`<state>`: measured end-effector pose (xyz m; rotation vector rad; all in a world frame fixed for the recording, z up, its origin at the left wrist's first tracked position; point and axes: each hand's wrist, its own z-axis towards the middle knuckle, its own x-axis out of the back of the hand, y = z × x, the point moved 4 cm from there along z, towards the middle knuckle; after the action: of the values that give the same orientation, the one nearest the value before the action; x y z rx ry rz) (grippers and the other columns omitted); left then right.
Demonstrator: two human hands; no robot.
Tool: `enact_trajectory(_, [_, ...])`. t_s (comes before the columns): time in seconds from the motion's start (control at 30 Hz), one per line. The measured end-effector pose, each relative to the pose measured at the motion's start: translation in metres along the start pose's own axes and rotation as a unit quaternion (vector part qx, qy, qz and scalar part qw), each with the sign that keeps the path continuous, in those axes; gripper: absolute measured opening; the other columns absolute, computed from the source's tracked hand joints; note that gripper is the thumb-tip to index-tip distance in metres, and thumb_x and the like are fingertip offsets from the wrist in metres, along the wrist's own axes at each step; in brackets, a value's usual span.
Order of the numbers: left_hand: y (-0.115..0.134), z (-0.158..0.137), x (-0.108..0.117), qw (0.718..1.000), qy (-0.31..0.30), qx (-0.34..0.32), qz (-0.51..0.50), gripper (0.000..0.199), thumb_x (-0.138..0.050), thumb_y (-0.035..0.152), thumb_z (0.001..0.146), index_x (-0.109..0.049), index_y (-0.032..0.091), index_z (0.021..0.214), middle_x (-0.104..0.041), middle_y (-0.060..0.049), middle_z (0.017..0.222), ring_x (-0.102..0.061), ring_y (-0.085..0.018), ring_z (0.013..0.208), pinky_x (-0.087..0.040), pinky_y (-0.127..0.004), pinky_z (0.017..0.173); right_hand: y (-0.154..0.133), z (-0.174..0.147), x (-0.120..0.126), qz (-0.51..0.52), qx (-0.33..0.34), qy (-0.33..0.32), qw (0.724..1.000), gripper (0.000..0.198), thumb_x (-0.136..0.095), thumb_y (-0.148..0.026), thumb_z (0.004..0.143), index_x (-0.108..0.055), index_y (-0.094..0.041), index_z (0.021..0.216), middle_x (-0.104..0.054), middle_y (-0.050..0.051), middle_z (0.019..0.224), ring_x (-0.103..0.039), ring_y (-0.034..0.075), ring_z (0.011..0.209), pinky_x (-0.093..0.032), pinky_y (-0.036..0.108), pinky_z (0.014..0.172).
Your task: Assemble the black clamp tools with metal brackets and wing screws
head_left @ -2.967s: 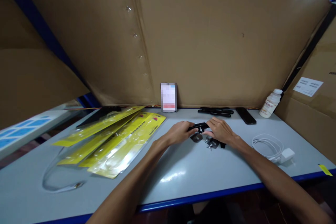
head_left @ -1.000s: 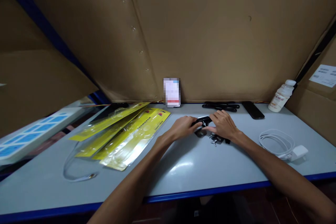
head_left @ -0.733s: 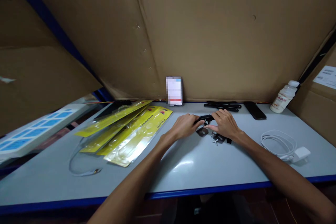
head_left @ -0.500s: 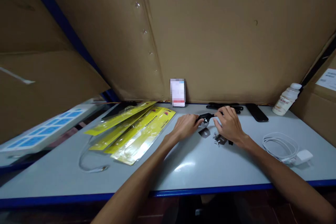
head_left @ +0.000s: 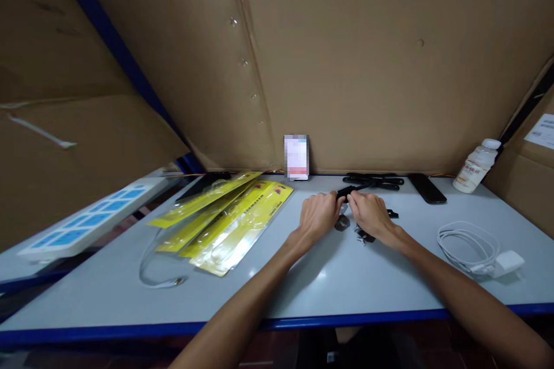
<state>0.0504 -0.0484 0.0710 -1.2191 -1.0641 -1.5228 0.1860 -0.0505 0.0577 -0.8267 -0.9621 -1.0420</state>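
Observation:
Near the middle of the table, my left hand (head_left: 319, 214) and my right hand (head_left: 372, 212) are close together, both closed on one black tool part (head_left: 345, 191). A thin black handle stretches from it to the right, behind my right hand. My fingers cover much of the part, so its exact kind is unclear. Just below lies a small dark, flat plate (head_left: 341, 222). Beneath my right hand are a few small silver screws (head_left: 360, 236) beside another dark plate. A small black piece (head_left: 392, 214) sits to the right of that hand.
Yellow blister packs (head_left: 242, 225) and a short grey cable lie left. At the back are a propped phone (head_left: 296, 157), black long-handled pieces (head_left: 374, 179) and a black phone (head_left: 426, 188). A bottle (head_left: 476, 167) and white charger (head_left: 507, 263) with coiled cable stand right.
My hands have drawn closer together on the black part, and my right hand has shifted left and down onto it. The whole view has tilted slightly.

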Motion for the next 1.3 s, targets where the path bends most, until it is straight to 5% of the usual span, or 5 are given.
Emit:
enact_trajectory(0.13, [0.009,-0.004,0.002,1.0,0.018,0.014,-0.002,0.043,-0.031,0.042,0.102,-0.066,0.016,0.108,-0.075,-0.017,0.093,-0.072,-0.031,0.088,-0.044,-0.034,0.071,0.006,0.004,-0.004,0.242,-0.088,-0.004,0.966,0.032,-0.04,-0.021,0.096,-0.057,-0.02,0.07,-0.066,0.003,0.062,-0.062,0.017,0.061,-0.037,0.025,0.057])
enact_trajectory(0.37, [0.014,-0.004,0.004,0.999,0.02,0.025,-0.004,0.042,-0.029,0.041,0.103,-0.062,0.016,0.11,-0.074,-0.018,0.097,-0.072,-0.031,0.089,-0.045,-0.035,0.071,0.005,0.003,-0.013,0.664,-0.249,-0.165,0.686,0.024,-0.034,-0.025,0.09,-0.048,-0.02,0.072,-0.05,-0.004,0.052,-0.029,0.009,0.036,-0.017,0.022,0.038])
enact_trajectory(0.6, [0.006,-0.003,0.0,0.999,0.008,0.038,0.009,0.045,-0.03,0.044,0.102,-0.065,0.017,0.109,-0.074,-0.018,0.097,-0.071,-0.03,0.09,-0.043,-0.034,0.071,0.01,-0.002,0.002,0.137,-0.035,0.012,0.99,0.017,-0.049,-0.03,0.098,-0.06,-0.019,0.091,-0.072,0.006,0.082,-0.064,0.019,0.069,-0.036,0.025,0.056])
enact_trajectory(0.8, [0.007,-0.005,-0.001,0.999,0.005,0.036,0.004,0.045,-0.03,0.043,0.102,-0.065,0.016,0.11,-0.074,-0.017,0.097,-0.071,-0.031,0.09,-0.042,-0.034,0.07,0.001,-0.002,0.005,-0.076,0.054,-0.009,0.996,0.034,-0.037,-0.039,0.106,-0.062,-0.017,0.106,-0.073,0.012,0.098,-0.069,0.024,0.077,-0.035,0.029,0.058])
enact_trajectory(1.3, [0.013,-0.005,-0.006,0.999,0.003,0.041,-0.036,0.042,-0.032,0.042,0.102,-0.066,0.018,0.109,-0.075,-0.016,0.096,-0.071,-0.031,0.089,-0.041,-0.033,0.068,0.0,-0.004,0.003,-0.082,0.007,-0.04,0.996,0.037,-0.032,-0.03,0.105,-0.066,-0.015,0.103,-0.076,0.014,0.09,-0.072,0.027,0.08,-0.042,0.03,0.063])
